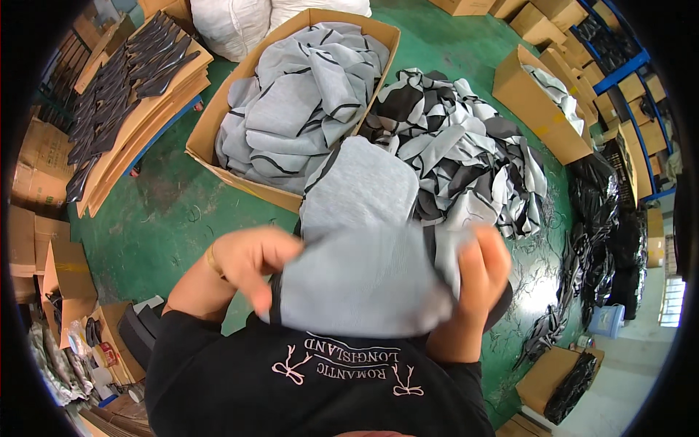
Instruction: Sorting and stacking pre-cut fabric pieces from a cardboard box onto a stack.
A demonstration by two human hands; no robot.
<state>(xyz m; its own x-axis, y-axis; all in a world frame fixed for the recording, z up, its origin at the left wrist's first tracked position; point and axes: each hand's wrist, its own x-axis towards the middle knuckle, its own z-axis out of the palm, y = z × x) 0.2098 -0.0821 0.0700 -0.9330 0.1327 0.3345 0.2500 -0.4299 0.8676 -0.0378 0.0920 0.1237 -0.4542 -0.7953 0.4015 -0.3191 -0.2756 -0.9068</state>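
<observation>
In front of my body is a grey fabric piece (357, 280) with black edging, its lower right part smeared by motion. My left hand (251, 258) is at its left edge, fingers bent around the side and partly hidden by the cloth. At the right edge my right hand (477, 273) is closed on the cloth, fingers curled. Just beyond lies another grey fabric panel (360, 182) with dark trim, overlapping the near corner of a large cardboard box (251, 186). That box is heaped with similar grey black-edged pieces (291, 109).
Right of the box, a pile of grey and black fabric pieces (466, 146) spreads over the green floor (171, 233). A stack of cardboard sheets (145, 131) at far left carries dark flat pieces. Black plastic bags (597, 211), cartons and blue shelving (622, 69) line the right side.
</observation>
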